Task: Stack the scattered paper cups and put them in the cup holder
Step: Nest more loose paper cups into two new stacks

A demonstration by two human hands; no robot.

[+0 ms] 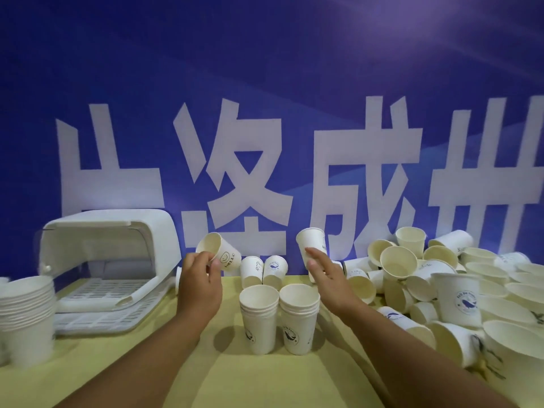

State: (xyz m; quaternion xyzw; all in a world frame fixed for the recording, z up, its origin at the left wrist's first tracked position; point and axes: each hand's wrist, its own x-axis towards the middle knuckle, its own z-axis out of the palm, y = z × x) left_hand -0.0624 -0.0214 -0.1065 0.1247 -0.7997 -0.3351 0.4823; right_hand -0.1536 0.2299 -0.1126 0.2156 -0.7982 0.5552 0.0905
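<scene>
My left hand [199,282] holds a white paper cup with a smiley print [219,251], tilted with its mouth up and to the left. My right hand [325,275] holds a second white cup [310,241] upright. Both cups are lifted above the yellow table [265,381]. Below the hands stand two short upright stacks of cups, one on the left [259,318] and one on the right [298,316]. Behind them two single cups [263,270] lie on their sides. The white cup holder [109,266], its lid raised, stands at the back left.
A large heap of scattered paper cups and bowls [435,278] fills the right side of the table. A tall stack of cups [28,313] stands at the far left edge. A blue banner with large white characters [265,142] closes off the back.
</scene>
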